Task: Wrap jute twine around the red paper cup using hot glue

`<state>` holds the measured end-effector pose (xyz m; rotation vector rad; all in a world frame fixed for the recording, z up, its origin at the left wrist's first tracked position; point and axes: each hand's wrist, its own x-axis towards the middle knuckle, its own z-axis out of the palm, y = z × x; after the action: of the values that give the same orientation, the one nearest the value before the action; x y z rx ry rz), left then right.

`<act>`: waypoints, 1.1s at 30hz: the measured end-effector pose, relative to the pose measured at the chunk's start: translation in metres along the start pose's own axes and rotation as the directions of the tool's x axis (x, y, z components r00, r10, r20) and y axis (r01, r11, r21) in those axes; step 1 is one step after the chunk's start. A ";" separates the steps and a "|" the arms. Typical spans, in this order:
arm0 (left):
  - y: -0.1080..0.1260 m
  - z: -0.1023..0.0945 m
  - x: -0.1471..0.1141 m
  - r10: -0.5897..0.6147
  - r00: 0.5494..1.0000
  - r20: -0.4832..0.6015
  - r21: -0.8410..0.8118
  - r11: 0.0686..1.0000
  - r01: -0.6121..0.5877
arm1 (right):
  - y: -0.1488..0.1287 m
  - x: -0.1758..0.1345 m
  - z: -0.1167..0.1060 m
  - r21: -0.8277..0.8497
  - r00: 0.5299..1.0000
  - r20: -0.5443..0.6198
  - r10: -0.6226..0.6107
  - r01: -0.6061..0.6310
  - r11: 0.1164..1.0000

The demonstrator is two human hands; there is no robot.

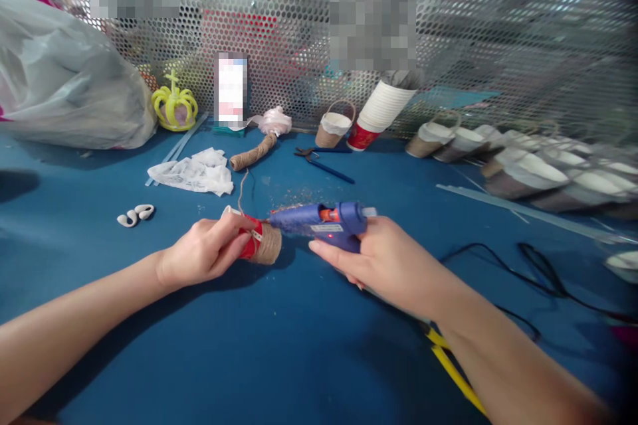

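My left hand (212, 249) grips a red paper cup (248, 249) lying on its side, its lower part wound with brown twine (270, 244). A loose strand (242, 192) runs from the cup back to a twine bundle (254, 151). My right hand (383, 262) is closed around the handle of a blue hot glue gun (319, 222). The gun's nozzle points left and meets the cup near my left fingers; whether it touches I cannot tell. A small red light glows on the gun.
Pliers (323, 165), a crumpled white plastic bag (194, 171) and two white earbuds (135, 214) lie around. Stacked cups (383, 109), twine-covered cups (523, 169) and a phone (232, 89) stand by the perforated metal panel. Yellow-handled scissors (456, 372) and a black cord (538, 272) lie right.
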<state>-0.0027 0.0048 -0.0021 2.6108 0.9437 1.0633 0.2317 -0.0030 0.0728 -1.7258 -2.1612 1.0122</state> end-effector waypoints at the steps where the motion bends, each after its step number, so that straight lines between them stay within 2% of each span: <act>1: 0.000 0.000 0.000 0.011 1.000 -0.003 0.005 1.000 -0.011 | 0.000 0.001 0.001 0.002 1.000 -0.001 -0.004 0.004 1.000; 6: 0.000 0.001 -0.001 0.052 0.999 -0.007 0.026 0.998 -0.051 | -0.001 0.003 0.003 0.005 0.999 -0.045 -0.023 0.024 1.000; 10: 0.000 0.001 -0.001 0.056 0.998 -0.009 0.033 0.998 -0.055 | 0.000 0.001 0.001 0.004 1.000 -0.009 -0.028 0.028 1.000; 18: 0.000 0.001 0.000 -0.011 1.000 -0.001 0.010 1.000 0.011 | 0.000 -0.004 0.000 -0.094 0.993 -0.077 -0.092 0.084 0.992; 33: 0.000 0.001 0.000 -0.022 1.000 0.011 -0.045 0.999 0.023 | 0.001 -0.011 -0.001 -0.149 0.981 -0.085 -0.174 0.160 0.976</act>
<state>-0.0019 0.0050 -0.0022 2.5607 0.9334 1.0526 0.2360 -0.0126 0.0757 -1.5814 -2.3181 0.7333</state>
